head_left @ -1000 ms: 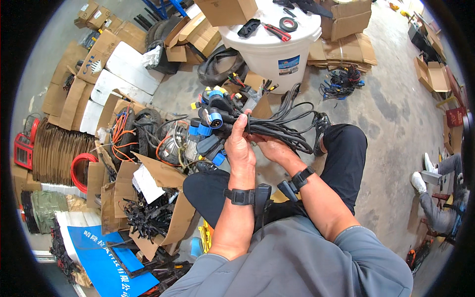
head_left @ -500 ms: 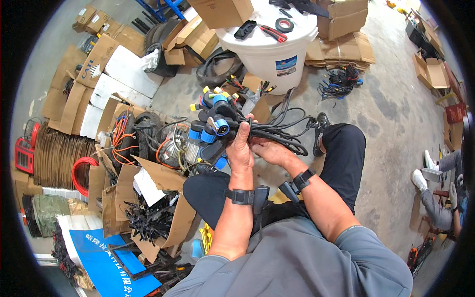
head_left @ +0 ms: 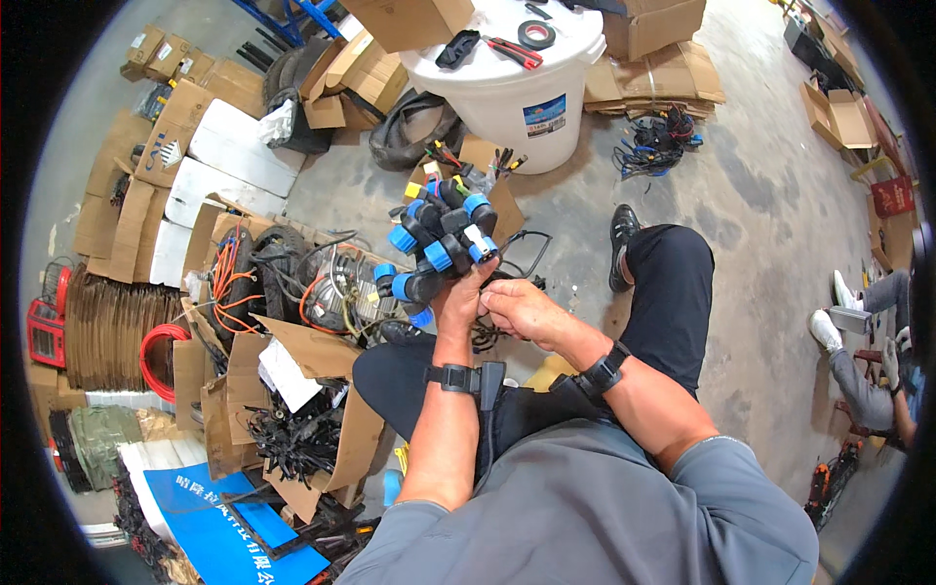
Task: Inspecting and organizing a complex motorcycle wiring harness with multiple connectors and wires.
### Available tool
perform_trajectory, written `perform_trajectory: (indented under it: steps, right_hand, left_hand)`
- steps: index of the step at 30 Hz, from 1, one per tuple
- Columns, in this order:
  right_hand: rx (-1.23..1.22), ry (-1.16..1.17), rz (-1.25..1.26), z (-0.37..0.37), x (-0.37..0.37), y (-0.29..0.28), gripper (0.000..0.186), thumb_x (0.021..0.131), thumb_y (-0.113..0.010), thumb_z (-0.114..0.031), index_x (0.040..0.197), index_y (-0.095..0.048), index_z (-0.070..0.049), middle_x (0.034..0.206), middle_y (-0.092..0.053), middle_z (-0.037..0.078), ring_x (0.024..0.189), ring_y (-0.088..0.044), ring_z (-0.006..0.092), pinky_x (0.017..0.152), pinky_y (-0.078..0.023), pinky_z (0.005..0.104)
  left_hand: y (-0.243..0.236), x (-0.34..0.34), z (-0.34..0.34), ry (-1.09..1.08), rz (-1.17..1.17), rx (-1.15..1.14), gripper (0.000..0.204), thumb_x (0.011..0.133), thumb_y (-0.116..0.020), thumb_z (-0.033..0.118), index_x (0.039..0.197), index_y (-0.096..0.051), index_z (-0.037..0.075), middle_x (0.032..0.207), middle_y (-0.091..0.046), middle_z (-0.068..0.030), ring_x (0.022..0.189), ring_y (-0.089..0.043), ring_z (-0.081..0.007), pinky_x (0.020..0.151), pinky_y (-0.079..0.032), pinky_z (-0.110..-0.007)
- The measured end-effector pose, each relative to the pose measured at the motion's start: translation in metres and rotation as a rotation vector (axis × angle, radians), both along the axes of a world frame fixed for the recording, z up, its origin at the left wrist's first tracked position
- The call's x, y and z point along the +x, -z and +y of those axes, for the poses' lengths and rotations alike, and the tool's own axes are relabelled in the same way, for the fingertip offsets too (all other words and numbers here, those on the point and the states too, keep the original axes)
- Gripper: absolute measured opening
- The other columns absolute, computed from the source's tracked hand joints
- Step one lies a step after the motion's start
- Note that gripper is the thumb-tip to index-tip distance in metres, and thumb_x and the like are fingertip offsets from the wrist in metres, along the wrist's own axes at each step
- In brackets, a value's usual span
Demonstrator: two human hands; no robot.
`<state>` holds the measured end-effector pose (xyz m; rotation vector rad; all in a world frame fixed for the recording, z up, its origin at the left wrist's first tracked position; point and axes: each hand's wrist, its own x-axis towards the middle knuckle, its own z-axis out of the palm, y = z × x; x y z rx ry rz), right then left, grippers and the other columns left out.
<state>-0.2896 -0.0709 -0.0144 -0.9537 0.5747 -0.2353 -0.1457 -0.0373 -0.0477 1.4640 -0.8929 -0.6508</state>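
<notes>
A bundle of black cables ends in a cluster of thick plug connectors with blue rings (head_left: 439, 255), some with small yellow ends. My left hand (head_left: 460, 302) is wrapped round the bundle just below the connectors. Close against it, my right hand (head_left: 531, 312) is closed in a pinch beside the left fingers. What its fingertips hold is too small to make out. A loop of black cable (head_left: 536, 255) sticks out beyond the hands. More cable hangs beneath them, mostly hidden by my right hand.
Ahead stands a white tub (head_left: 478, 97), with red-handled pliers (head_left: 515, 53) and a tape roll (head_left: 536, 35) on top. More cables (head_left: 655, 141) lie on the floor at right. An open carton (head_left: 359, 439) of black parts is at left. Another person (head_left: 868, 356) sits far right.
The connector cluster has tilted and fanned out. The cables that stretched to the right now hang mostly behind my hands. My right hand has come up from under them into a pinch.
</notes>
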Motion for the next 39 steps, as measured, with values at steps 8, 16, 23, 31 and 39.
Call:
perform_trajectory:
  steps: [8, 16, 23, 31, 39]
  right_hand:
    - [0.184, 0.037, -0.03, 0.022, -0.019, -0.01, 0.019, 0.097, -0.047, -0.02, 0.095, -0.056, -0.004, 0.058, -0.039, -0.006, 0.045, -0.03, 0.0048, 0.039, -0.022, 0.0225]
    - [0.167, -0.036, 0.044, 0.031, -0.025, -0.012, 0.016, 0.095, -0.051, -0.021, 0.088, -0.053, -0.007, 0.058, -0.034, -0.009, 0.045, -0.025, 0.0026, 0.04, -0.018, 0.0224]
    - [0.012, -0.041, 0.117, 0.029, -0.028, -0.028, 0.021, 0.091, -0.054, -0.021, 0.075, -0.055, -0.007, 0.067, -0.045, -0.006, 0.061, -0.038, 0.0049, 0.052, -0.03, 0.0243]
    - [-0.348, -0.055, 0.101, -0.016, -0.04, -0.023, 0.017, 0.089, -0.058, -0.015, 0.088, -0.064, 0.001, 0.069, -0.056, -0.003, 0.065, -0.049, 0.0065, 0.058, -0.043, 0.0274]
    - [-0.67, -0.017, 0.318, -0.06, -0.031, -0.006, 0.022, 0.089, -0.06, -0.02, 0.079, -0.063, 0.0, 0.061, -0.047, -0.004, 0.06, -0.04, 0.0061, 0.052, -0.036, 0.0274]
  left_hand:
    - [0.034, -0.001, 0.012, 0.028, 0.229, 0.008, 0.022, 0.078, -0.074, 0.006, 0.098, -0.066, 0.0, 0.09, -0.067, -0.0051, 0.079, -0.064, -0.016, 0.075, -0.052, -0.031]
    - [0.044, -0.005, 0.023, -0.022, 0.092, 0.034, 0.018, 0.075, -0.076, 0.007, 0.09, -0.068, 0.002, 0.084, -0.066, -0.0016, 0.075, -0.062, -0.0127, 0.072, -0.05, -0.028]
    - [0.028, -0.013, 0.024, -0.008, 0.188, -0.046, 0.026, 0.072, -0.079, 0.007, 0.096, -0.068, 0.007, 0.09, -0.066, 0.0004, 0.08, -0.06, -0.0115, 0.075, -0.049, -0.028]
    - [0.013, -0.019, 0.025, 0.109, 0.368, 0.099, 0.023, 0.077, -0.076, 0.009, 0.097, -0.066, 0.004, 0.093, -0.067, -0.0037, 0.081, -0.063, -0.0142, 0.076, -0.051, -0.029]
    - [0.019, -0.022, 0.021, 0.082, 0.668, -0.051, 0.031, 0.09, -0.065, 0.024, 0.107, -0.058, -0.001, 0.087, -0.066, -0.012, 0.068, -0.065, -0.0218, 0.061, -0.057, -0.033]
